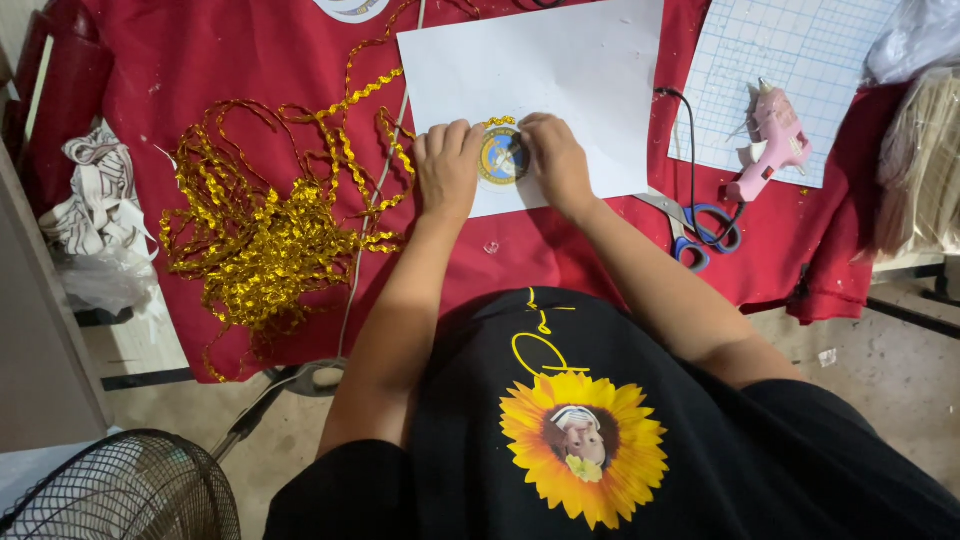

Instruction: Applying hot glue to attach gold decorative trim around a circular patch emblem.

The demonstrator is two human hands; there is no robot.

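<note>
We look steeply down from head height, close over the red-covered table [200,60], facing perhaps slightly forward.

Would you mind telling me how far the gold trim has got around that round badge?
A short piece of gold trim already sits along the top edge of the round badge on the white sheet. The left hand and right hand press on the badge from either side. The rest of its rim shows no trim; the gold trim pile and pink glue gun lie nearby.
</note>
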